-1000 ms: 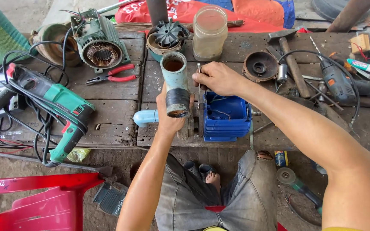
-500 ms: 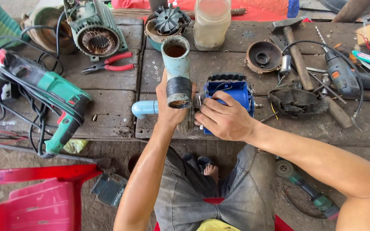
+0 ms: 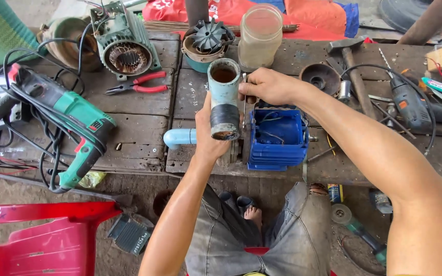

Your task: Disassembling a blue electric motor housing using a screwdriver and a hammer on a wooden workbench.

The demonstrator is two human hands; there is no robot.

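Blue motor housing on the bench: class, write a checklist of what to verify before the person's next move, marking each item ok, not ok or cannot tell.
1. Left hand grips the teal pipe: ok.
2. Right hand holds a thin metal tool: ok.
3. Blue motor housing rests on the wooden bench: ok.
4. Housing fastened down: cannot tell.
5. Red pliers lie apart from both hands: ok.
6. Green rotary hammer unplugged: cannot tell.
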